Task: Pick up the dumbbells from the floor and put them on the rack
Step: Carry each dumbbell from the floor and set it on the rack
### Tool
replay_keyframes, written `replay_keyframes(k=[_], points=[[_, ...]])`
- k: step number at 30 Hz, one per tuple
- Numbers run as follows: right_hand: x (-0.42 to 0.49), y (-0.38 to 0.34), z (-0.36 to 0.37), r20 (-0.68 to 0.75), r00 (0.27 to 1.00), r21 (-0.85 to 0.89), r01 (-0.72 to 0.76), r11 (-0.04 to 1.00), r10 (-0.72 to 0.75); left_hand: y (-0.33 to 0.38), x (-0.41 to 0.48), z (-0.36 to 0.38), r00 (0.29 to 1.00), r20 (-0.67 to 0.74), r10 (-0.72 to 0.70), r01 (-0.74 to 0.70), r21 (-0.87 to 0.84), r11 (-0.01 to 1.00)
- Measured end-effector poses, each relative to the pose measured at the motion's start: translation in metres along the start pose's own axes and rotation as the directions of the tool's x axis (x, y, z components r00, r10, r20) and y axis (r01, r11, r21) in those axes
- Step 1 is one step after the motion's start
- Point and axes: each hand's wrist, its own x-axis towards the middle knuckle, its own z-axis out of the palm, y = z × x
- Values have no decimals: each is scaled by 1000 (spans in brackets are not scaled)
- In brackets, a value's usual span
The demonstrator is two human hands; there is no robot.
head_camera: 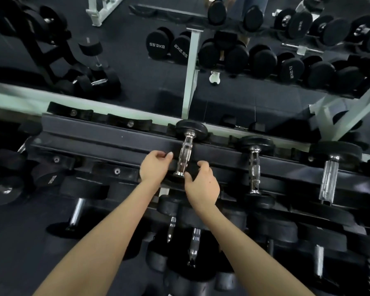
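A black dumbbell with a chrome handle [185, 154] lies across the top tier of the black rack [107, 142], its far head [191, 129] against the mirror. My left hand [155, 165] hovers just left of the handle, fingers curled and apart. My right hand [202, 185] is just right of the handle's near end, fingers spread; the dumbbell's near head is hidden under my hands. Neither hand grips the handle.
Two more dumbbells [254, 169] [329, 180] rest on the top tier to the right. Lower tiers hold several dumbbells [193, 244]. A dumbbell [76, 214] stands on the floor at lower left. The mirror [233, 67] behind reflects other racks.
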Motion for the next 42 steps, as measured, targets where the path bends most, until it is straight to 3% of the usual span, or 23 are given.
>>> replay_keyframes(k=[4,9,14,19,26,32,42], points=[[-59,22,-12,15,989,6,148,989,-148,-42,-59,-18,995,-55,-86,83,-46,995],[-142,68,-11,166,954,11,250,968,-248,-112,-153,-36,971,-131,-200,186,-114,976],[-217,120,12,382,863,-6,360,933,-330,-191,-245,-44,926,-154,-346,315,-193,929],[-280,162,55,595,747,-47,400,915,-296,-281,-323,-50,838,-176,-516,466,-261,845],[-335,215,128,750,654,-143,302,943,-95,-392,-389,-42,715,-158,-681,624,-293,724],[-363,273,228,792,604,-241,183,953,84,-502,-402,0,645,-53,-763,727,-265,633],[-379,411,482,725,599,-287,-186,940,340,-734,-320,112,685,165,-710,728,-130,673]])
